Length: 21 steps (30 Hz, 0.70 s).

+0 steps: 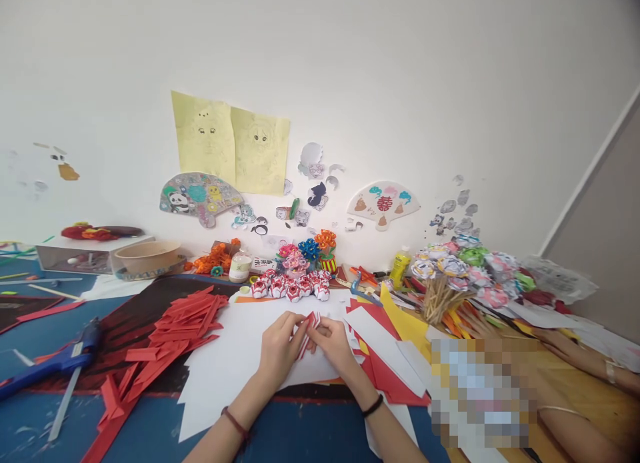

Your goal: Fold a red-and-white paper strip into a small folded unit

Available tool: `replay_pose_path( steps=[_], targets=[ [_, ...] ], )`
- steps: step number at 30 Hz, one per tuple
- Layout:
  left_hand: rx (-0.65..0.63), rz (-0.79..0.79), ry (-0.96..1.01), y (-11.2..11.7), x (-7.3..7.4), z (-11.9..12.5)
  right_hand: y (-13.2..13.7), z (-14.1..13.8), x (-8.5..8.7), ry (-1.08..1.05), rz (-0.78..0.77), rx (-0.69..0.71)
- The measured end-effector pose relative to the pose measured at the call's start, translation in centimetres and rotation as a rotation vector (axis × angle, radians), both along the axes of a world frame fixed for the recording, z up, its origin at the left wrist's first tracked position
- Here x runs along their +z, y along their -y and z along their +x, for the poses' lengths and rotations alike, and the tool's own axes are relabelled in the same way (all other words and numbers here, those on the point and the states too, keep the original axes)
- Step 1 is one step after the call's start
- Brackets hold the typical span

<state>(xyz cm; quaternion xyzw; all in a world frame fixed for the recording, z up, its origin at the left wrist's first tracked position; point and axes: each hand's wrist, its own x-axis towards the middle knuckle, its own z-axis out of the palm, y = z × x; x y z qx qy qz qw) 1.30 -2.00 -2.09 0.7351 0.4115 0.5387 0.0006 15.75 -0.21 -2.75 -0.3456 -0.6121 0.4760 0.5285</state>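
the surface (295, 431) in front of us is blue and busy with paper, and nearest to us both hands meet above it. our left hand (280, 346) and right hand (334, 346) pinch one small red-and-white striped paper piece (313, 319) between their fingertips, over the white sheets (220, 376); the fingers cover much of it, so we cannot tell how many folds it has. we judge it to be partway made, since what shows looks flat and narrow rather than rounded like a bloom. to our left lies a loose heap of folded red strips (185, 316), which we take for prepared stock not yet used, with a blue glue gun (75, 358) on its outer side, well apart from our hands. to our right, red sheets (377, 373) lie partly under white ones, and farther right another person's forearm (583, 358) comes in over the surface. past our hands sits a cluster of red-and-white paper flowers (293, 290); these seem finished, so we would say a good share is done, while the heap suggests plenty is left. behind them stand pink, blue and orange flowers (309, 250), and farthest off the pale wall (400, 83) carries two decorated fans (384, 204).
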Motion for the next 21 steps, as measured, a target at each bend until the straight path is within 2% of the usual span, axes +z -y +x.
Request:
replay_pose_path(
  steps=[7,15,21],
  targets=[
    [-0.049,0.023,-0.068,0.23,-0.04,0.24,-0.19,-0.11,-0.20,0.010,0.038,-0.087],
    [-0.050,0.021,-0.008,0.08,0.16,0.44,0.05,-0.32,0.30,-0.002,0.004,-0.023],
    [-0.023,0.006,0.007,-0.09,-0.19,0.31,-0.17,-0.34,-0.13,-0.037,0.010,-0.024]
  ],
)
